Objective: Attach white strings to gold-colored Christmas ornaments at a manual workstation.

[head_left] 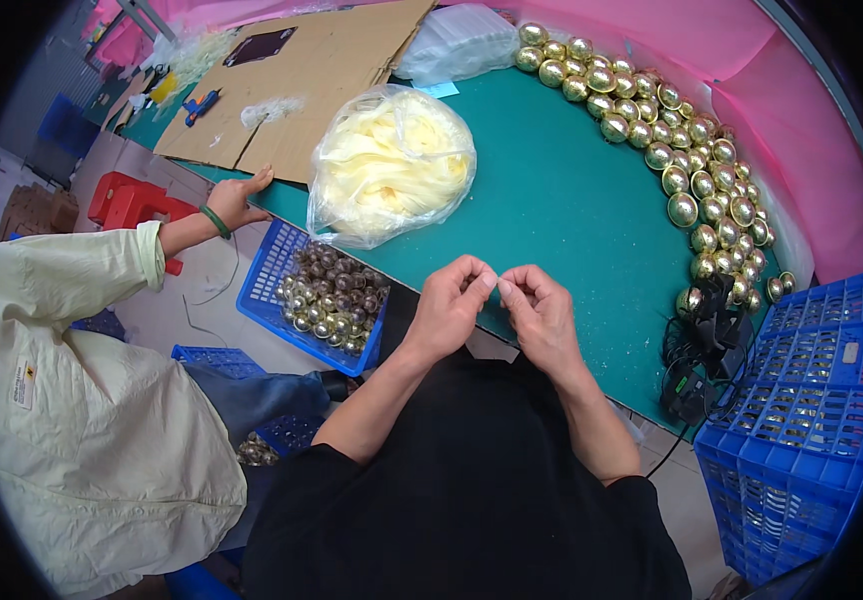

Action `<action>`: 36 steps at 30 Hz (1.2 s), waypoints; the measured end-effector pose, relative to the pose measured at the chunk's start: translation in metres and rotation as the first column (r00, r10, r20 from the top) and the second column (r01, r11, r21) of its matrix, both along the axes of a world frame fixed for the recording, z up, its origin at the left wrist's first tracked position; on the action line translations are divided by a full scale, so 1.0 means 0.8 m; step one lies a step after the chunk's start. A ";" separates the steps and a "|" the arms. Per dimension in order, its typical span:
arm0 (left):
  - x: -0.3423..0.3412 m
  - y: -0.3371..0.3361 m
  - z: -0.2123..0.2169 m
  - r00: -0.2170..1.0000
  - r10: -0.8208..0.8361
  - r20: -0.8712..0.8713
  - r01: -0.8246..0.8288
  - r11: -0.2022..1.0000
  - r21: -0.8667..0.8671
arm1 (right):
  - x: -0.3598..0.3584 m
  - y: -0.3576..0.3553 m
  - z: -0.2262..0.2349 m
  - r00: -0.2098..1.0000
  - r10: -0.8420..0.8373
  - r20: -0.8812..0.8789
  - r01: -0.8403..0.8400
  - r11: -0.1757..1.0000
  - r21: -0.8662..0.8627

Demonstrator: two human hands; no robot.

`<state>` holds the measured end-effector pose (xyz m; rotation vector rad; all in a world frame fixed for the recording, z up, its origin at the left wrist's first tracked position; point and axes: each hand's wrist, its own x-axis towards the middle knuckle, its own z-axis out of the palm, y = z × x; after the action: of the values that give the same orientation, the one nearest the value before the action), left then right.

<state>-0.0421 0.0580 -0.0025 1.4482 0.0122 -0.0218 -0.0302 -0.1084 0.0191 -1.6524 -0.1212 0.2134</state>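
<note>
Both my hands meet at the front edge of the green tabletop [562, 200]. My left hand [449, 308] is closed, thumb pressed against the bent fingers. Fingertip to fingertip with it, my right hand [544, 318] is pinched too. Whatever lies between the fingertips, if anything, is too small to make out. Beyond my left hand sits a clear plastic bag [392, 165] full of pale yellow, ribbon-like strips. Shiny gold balls [660, 156] lie in a long curved band along the table's far right side.
Left of me stands another person, one hand [235, 203] at a cardboard sheet [327, 75] bearing a blue glue gun [202, 107]. A blue crate [260, 268] of metallic balls is below the table edge. Black corded devices [692, 393] and stacked blue crates [797, 450] stand right.
</note>
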 end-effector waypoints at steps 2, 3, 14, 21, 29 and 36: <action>0.004 0.002 -0.001 0.996 -0.049 -0.075 0.043 0.997 -0.068 | -0.001 0.005 0.002 0.991 -0.038 0.129 0.046 0.997 -0.060; 0.005 0.003 0.000 0.988 -0.072 -0.136 0.051 0.987 -0.153 | -0.002 0.006 0.003 0.963 -0.065 0.260 0.098 0.989 -0.115; 0.025 -0.011 0.007 0.958 -0.214 -0.192 0.138 0.929 -0.345 | 0.014 -0.013 -0.003 0.666 0.046 0.744 0.281 0.909 -0.308; 0.101 -0.040 0.005 0.996 -0.070 0.055 0.070 0.998 0.006 | 0.030 -0.060 0.002 0.829 -0.192 0.525 0.334 0.923 -0.190; 0.325 -0.143 0.007 0.841 -0.172 0.512 -0.242 0.728 0.642 | 0.058 -0.133 -0.025 0.842 -0.392 0.371 0.475 0.865 -0.163; 0.410 -0.228 0.008 0.721 -0.409 0.560 -0.315 0.527 0.789 | 0.056 -0.142 -0.040 0.810 -0.469 0.352 0.541 0.829 -0.140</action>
<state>0.2857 -0.1248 0.0038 2.3983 -0.7794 0.5907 0.0150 -0.2220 -0.0127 -1.8823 0.1263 -0.4617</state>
